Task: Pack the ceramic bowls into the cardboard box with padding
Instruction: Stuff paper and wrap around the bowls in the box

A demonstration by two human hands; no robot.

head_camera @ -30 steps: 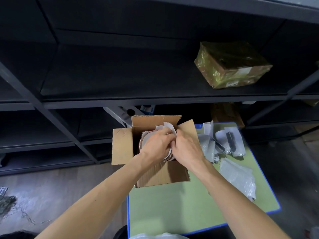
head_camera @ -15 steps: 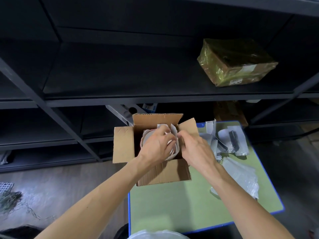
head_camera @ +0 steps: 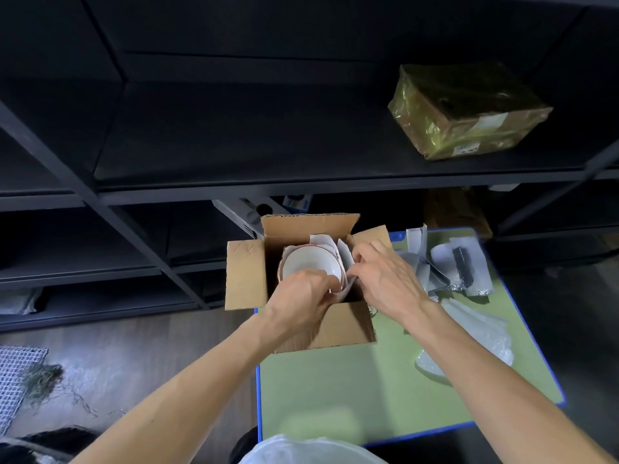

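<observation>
Left hand [head_camera: 301,293] curls its fingers over the near rim of the ceramic bowl [head_camera: 311,262] and grips it; right hand [head_camera: 385,283] pinches the white paper padding [head_camera: 342,254] at the bowl's 3 o'clock side, thumb and fingertips closed on the sheet. Nearest the camera, at 6 o'clock, the top of a white plastic bag [head_camera: 311,452] pokes into view. Beyond it lies the green, blue-edged worktop [head_camera: 335,390]. The cardboard box [head_camera: 351,326] stands at the worktop's 11 o'clock corner with its flaps open. The bowl sits upright inside the box, white within and red at the rim, and more red-edged rims show just under it at 9 o'clock. The paper stands between the bowl and the box's right wall and rises again behind the bowl at 12 o'clock. At the worktop's 3 o'clock lies a clear bubble wrap sheet [head_camera: 479,333], and at 2 o'clock a heap of silvery padded pouches [head_camera: 482,266]. Farther off runs dark metal shelving [head_camera: 234,139]; on its shelf at 1 o'clock rests a parcel in yellowish film [head_camera: 469,112]
</observation>
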